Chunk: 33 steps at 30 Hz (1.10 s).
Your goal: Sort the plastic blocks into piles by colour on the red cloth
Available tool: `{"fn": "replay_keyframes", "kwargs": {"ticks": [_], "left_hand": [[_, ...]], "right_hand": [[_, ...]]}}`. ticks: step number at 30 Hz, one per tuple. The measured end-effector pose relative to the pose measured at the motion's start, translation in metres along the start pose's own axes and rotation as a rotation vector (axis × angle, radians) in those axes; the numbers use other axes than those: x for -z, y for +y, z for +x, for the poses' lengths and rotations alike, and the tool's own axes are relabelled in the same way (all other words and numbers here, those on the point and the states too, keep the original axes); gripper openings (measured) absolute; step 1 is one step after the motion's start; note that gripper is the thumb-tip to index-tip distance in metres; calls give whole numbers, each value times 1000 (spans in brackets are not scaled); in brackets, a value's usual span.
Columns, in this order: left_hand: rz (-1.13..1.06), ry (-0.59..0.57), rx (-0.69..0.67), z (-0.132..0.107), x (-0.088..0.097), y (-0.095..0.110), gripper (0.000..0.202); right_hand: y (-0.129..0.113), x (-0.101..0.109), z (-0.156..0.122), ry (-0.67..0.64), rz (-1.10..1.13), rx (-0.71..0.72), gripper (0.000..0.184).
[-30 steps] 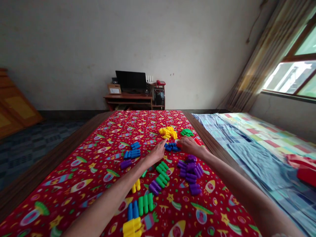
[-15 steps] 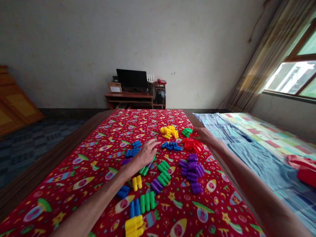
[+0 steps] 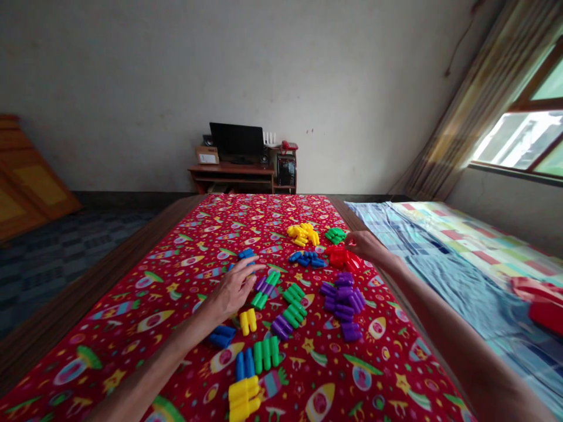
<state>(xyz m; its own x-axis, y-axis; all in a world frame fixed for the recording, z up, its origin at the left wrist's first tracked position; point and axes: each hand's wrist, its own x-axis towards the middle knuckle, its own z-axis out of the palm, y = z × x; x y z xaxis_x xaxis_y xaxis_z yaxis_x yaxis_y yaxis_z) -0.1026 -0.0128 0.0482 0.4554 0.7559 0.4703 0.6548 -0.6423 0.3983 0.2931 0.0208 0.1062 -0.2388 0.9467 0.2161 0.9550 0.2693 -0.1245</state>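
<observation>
My left hand [image 3: 232,288] hovers over the left group of blocks, palm down with fingers stretched out and nothing held. Beneath its fingers, blue blocks [image 3: 246,254] are partly hidden. Just right of it lies a joined green and purple piece [image 3: 266,288]. My right hand [image 3: 366,245] is at the far right, its fingertips pinched together at the edge of the red block pile [image 3: 338,257]. They appear to grip a red block, mostly hidden by the fingers. A green pile [image 3: 336,235] lies just left of that hand, and a purple pile [image 3: 343,299] sits nearer me.
Yellow [image 3: 303,234] and blue [image 3: 307,258] piles lie left of the red one. Loose yellow [image 3: 248,322], green [image 3: 266,354] and purple [image 3: 282,327] blocks are spread nearer me. A red patterned cloth [image 3: 334,375] covers the table; a bed [image 3: 422,234] adjoins its right side.
My left hand has moved left and toward me, uncovering the green and purple piece. My right hand has shifted slightly right and down, bringing the red block it held to the red pile.
</observation>
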Motion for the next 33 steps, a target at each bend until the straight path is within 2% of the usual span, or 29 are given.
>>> {"fn": "replay_keyframes", "kwargs": {"ticks": [2,4,7,10,11,14,16,19,21,23,25,29,31,33], "left_hand": [[4,8,4,-4,6,-6,40],[6,17,11,-7,11,-14,40],[16,33,38,-14,11,-27,42],[22,2,57,-29,1,-30,46],[21,-24,51,-35,-4,-28,47],[25,-110,5,-50,-16,-15,50],[33,-162,-25,-55,-22,-3,51],[46,-191,-60,-54,-24,7,45],[67,-178,-85,-51,-22,9,38],[90,-161,-96,-48,-19,7,35],[106,-148,-83,-47,-14,4,33],[79,-115,-50,-46,-12,-3,30],[56,-107,-36,-46,-16,-5,30],[57,-111,-10,-47,-21,-5,32]], "right_hand": [[-7,6,2,35,8,-5,16],[-24,12,0,81,9,13,16],[-67,10,-10,82,69,179,20],[-109,-10,-27,33,135,453,24],[-119,-19,-31,42,119,495,30],[-136,-43,-35,62,2,422,42],[-141,-55,-31,26,-45,377,41],[-147,-65,-23,-26,-28,478,34],[-152,-66,-19,-41,1,551,30],[-154,-62,-16,-35,46,565,30],[-149,-54,-12,-6,67,480,32],[-121,-38,-3,-8,-52,173,35],[-107,-35,2,-90,-105,128,35],[-99,-36,6,-185,-117,154,33]]}}
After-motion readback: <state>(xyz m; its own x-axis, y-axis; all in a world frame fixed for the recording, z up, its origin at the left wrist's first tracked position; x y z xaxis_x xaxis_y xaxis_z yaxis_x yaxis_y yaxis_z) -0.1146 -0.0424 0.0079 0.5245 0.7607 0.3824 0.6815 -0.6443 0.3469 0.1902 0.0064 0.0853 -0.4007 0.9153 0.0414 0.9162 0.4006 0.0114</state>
